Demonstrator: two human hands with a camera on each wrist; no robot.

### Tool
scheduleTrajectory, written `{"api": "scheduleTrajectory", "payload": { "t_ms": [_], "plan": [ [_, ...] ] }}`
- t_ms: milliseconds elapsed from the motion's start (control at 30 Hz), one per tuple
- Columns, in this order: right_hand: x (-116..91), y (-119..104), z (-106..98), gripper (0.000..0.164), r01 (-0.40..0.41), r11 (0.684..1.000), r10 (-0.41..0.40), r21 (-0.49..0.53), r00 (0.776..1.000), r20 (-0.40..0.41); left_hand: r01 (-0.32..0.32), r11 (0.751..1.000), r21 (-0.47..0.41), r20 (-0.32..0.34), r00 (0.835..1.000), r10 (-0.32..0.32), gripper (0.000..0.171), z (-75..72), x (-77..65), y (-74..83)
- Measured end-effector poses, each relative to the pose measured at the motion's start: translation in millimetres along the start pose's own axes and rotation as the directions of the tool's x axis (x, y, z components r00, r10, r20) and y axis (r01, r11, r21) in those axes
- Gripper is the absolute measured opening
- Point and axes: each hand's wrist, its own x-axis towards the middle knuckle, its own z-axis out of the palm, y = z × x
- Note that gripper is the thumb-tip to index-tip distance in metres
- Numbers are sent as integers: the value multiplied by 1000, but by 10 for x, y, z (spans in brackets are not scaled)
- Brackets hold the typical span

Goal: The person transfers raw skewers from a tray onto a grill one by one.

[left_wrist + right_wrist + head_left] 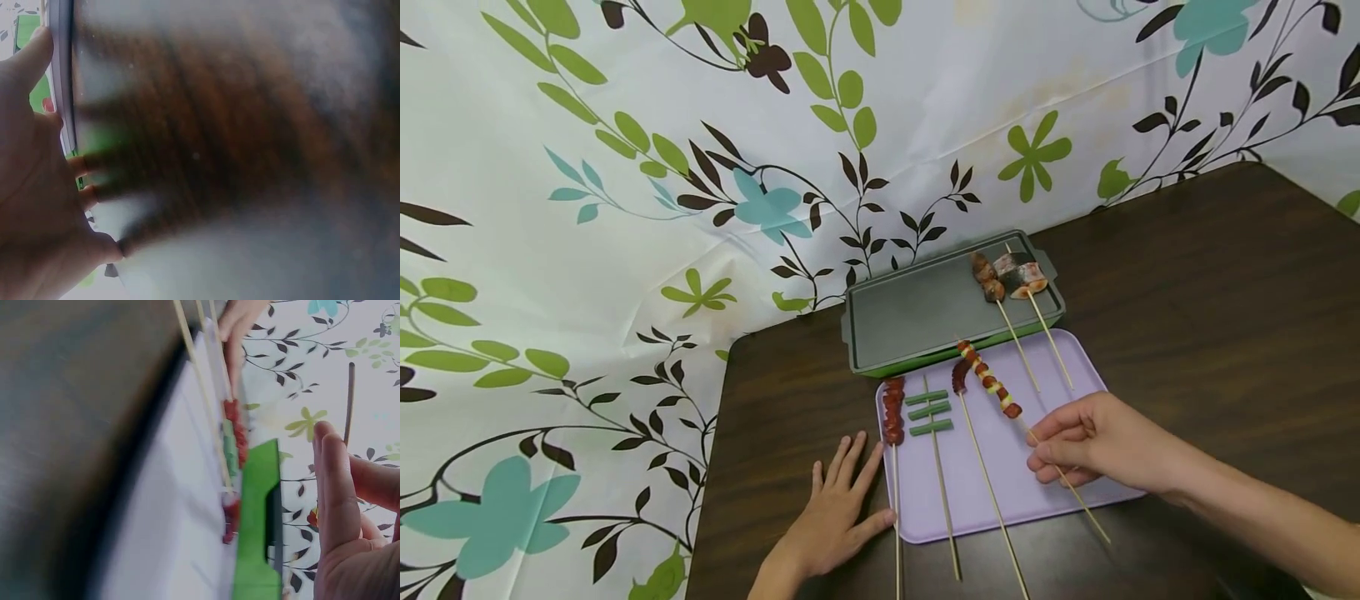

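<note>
My right hand (1071, 446) pinches the wooden stick of a skewer (988, 382) threaded with red and yellow-green pieces, tilted above the lavender tray (1037, 492). In the right wrist view the stick (350, 403) sticks out past the fingers. My left hand (831, 517) rests palm down with spread fingers on the table, its thumb close to the tray's left edge. On the tray lie a skewer of red pieces (893, 412), one of green stalks (930, 413) and one with a dark red curled piece (959, 377).
Behind the tray, against the patterned cloth (767, 204), stands a grey griddle (910, 312) with a green base. A skewer of brown balls (988, 279) and one of dark-skinned fish-like chunks (1022, 273) lie at its right end. Dark wooden table (1195, 333) surrounds them.
</note>
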Motion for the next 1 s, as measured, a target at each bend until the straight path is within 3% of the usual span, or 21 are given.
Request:
{"api": "scheduleTrajectory", "payload": {
  "t_ms": [400,700,1000],
  "plan": [
    [564,-536,-334,42,-38,996,27,-83,991,-133,-2,1000,-1,-1,1000,2,78,42,-37,-12],
    [972,-565,-488,41,-69,996,59,-61,986,-155,-16,1000,-2,1,1000,16,78,46,-19,13],
    [1104,-569,-525,39,-98,993,86,-70,984,-154,-1,1000,12,7,1000,1,78,23,-11,5]
  ]
}}
